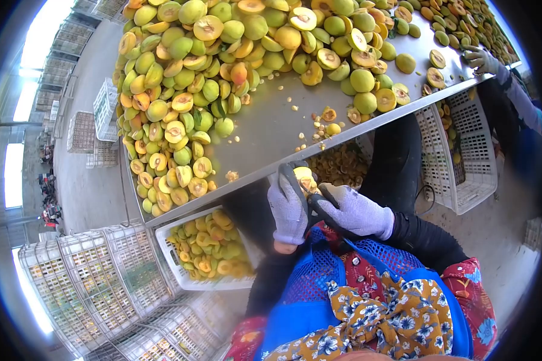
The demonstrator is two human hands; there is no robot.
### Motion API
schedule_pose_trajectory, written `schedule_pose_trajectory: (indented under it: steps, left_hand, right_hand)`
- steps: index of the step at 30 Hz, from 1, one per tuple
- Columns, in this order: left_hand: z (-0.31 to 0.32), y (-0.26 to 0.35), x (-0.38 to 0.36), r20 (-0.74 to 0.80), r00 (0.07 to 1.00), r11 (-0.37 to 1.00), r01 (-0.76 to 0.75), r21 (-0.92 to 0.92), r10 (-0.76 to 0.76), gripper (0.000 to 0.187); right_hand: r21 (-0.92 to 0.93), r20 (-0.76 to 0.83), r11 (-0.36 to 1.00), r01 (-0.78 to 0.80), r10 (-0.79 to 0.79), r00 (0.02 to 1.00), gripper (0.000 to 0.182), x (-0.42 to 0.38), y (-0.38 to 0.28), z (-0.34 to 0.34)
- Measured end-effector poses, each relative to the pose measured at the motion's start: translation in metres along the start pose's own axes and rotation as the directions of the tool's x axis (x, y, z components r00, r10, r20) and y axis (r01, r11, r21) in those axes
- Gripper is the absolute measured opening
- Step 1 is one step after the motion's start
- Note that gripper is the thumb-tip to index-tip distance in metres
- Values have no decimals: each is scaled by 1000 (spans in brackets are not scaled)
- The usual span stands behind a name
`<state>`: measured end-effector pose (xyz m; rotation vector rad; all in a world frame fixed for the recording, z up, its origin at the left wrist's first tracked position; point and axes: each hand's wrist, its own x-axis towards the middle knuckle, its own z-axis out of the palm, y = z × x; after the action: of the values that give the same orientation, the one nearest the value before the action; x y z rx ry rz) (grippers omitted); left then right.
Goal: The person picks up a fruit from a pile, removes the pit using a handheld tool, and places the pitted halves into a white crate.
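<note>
My left hand (288, 207), in a grey-palmed glove, is closed around a piece of yellow stone fruit (305, 178) in front of the table edge. From the other side, my right hand (356, 210), gloved the same way, presses its thumb and fingers against the fruit's torn flesh. Whether a small tool sits in the right fingers is hidden. Just beyond my hands, pits and scraps (319, 129) lie on the metal table (256, 141). A large heap of halved yellow-green stone fruit (186, 78) covers its far and left parts.
A white crate of fruit halves (168, 256) stands low at my left, beside stacked wire-framed crates (90, 271). Pits and scraps (343, 165) fill a container below the table edge. To the right are another white crate (464, 150) and a co-worker's gloved hand (483, 61).
</note>
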<state>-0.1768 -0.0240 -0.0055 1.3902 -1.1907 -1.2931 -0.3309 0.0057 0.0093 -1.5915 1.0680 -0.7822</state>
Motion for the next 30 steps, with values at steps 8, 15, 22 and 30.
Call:
schedule_pose_trajectory:
  steps: [8, 15, 22, 30]
  left_hand:
    - [14, -32, 0, 67, 997, 973, -30, -228, 46, 42]
    - [15, -36, 6, 156, 965, 977, -211, -15, 210, 41]
    - [-41, -17, -9, 192, 928, 820, -372, 434, 319, 39]
    - [-177, -13, -32, -536, 840, 51, 533, 844, 90, 47]
  right_hand:
    - [611, 687, -477, -632, -78, 723, 41, -10, 34, 0]
    - [616, 474, -534, -579, -335, 814, 44, -18, 35, 5]
    - [892, 436, 21, -451, 222, 872, 43, -13, 19, -29]
    - [136, 114, 902, -410, 397, 911, 33, -18, 57, -22]
